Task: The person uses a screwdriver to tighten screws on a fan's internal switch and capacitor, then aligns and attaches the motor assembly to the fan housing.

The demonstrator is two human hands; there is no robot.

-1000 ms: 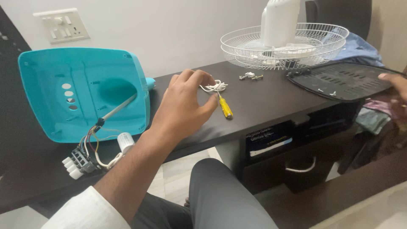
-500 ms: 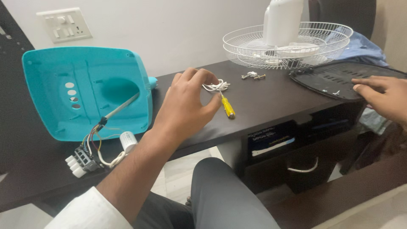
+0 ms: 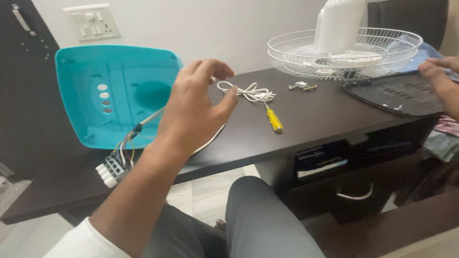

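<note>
White cord [image 3: 248, 91], left hand [image 3: 193, 107] curled above

Head camera looks down, close, across the dark desk [image 3: 306, 119].

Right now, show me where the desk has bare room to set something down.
The widest bare patch on the desk lies between the yellow screwdriver and the black panel, in front of the loose screws. The front edge below the screwdriver is bare too. It is crowded by the teal housing, its switch block and the white cord.
</note>
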